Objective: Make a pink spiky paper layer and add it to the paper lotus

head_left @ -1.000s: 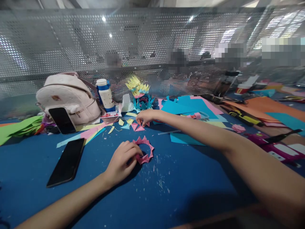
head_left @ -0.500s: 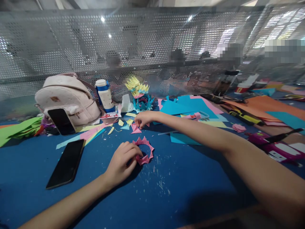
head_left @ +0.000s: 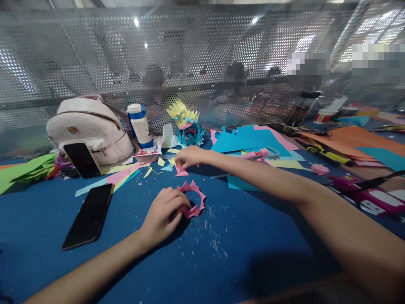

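Observation:
A ring of pink folded paper points (head_left: pixel 198 207) lies on the blue tabletop. My left hand (head_left: pixel 166 211) is closed on its left side, thumb and fingers around the edge. Farther back, my right hand (head_left: pixel 190 157) pinches a small pink folded paper triangle (head_left: pixel 181 171) just above or on the table; its fingertips partly hide the piece. Close to that hand are yellow paper scraps (head_left: pixel 161 161). Behind it stands a paper flower (head_left: pixel 191 134) with a blue petalled base and yellow spiky upper parts.
At the left are a pale backpack (head_left: pixel 85 126), a bottle (head_left: pixel 140 126) and a black phone (head_left: pixel 88 217) lying flat. Blue paper sheets (head_left: pixel 249 139) and a pink glue gun (head_left: pixel 257 155) lie behind my right forearm. A perforated metal screen (head_left: pixel 196 50) closes off the back.
My right hand has shifted slightly left, with the pink triangle now more upright at its fingertips. The left hand stays on the ring. The view has tilted a little.

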A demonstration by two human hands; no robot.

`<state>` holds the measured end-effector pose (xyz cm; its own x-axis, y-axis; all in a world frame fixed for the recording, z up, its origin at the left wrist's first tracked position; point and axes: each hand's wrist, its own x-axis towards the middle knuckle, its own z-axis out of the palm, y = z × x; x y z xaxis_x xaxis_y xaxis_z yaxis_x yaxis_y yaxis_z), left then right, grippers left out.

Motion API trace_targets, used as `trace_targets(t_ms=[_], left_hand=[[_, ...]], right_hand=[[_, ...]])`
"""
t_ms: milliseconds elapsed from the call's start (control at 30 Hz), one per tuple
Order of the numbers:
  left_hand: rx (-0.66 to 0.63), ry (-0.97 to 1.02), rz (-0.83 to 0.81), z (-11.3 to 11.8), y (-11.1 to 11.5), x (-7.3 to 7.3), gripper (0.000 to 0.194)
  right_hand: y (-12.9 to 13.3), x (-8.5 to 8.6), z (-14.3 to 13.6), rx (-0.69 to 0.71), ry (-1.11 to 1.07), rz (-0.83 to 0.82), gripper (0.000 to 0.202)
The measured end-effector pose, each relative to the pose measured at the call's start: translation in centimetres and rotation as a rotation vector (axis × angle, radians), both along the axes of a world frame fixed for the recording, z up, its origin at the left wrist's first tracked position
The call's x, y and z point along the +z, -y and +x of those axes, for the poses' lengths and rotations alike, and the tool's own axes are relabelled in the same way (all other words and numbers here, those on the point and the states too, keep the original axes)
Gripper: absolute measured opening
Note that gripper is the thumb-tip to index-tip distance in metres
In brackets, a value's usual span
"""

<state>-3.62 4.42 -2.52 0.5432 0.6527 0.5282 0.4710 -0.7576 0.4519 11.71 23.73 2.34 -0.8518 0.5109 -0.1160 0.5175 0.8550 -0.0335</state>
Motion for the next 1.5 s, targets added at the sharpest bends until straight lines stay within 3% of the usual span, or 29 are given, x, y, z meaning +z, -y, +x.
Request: trace_targets(t_ms=[433, 633, 900, 1033, 1233, 1367, 1500], left_hand=[[0.002, 0.002, -0.009, 0.0, 0.0, 0.0, 0.025], [-0.001, 0.009, -0.011, 0.0, 0.0, 0.1, 0.025], [0.011, 0.041, -0.028, 0.1, -0.1, -0.1, 0.026], [0.035, 0.074, -0.027, 0.4, -0.3, 0.0, 0.024], [0.128, -0.015, 0.059, 0.5, -0.4, 0.1, 0.012], [0.188, -0.109, 0.124, 0.5, -0.6, -0.4, 0.024], [0.152, -0.163, 0.094, 0.4, -1.0, -0.8, 0.016]], right_hand=[[1.7, -0.4, 1.8, -0.013, -0.083, 0.039, 0.008], [2.7, -0.7, 4.6, -0.057, -0.355, -0.285, 0.01], [4.7, -2.9, 7.8, -0.135, -0.499, -0.548, 0.008], [6.5, -3.6, 8.8, -0.184, -0.71, -0.643, 0.015], [8.4, -4.3, 10.0, -0.296, -0.813, -0.45, 0.009], [8.6, -5.0, 10.7, -0.304, -0.693, -0.271, 0.005], [8.9, -4.8, 11.1, -0.288, -0.579, -0.074, 0.01]])
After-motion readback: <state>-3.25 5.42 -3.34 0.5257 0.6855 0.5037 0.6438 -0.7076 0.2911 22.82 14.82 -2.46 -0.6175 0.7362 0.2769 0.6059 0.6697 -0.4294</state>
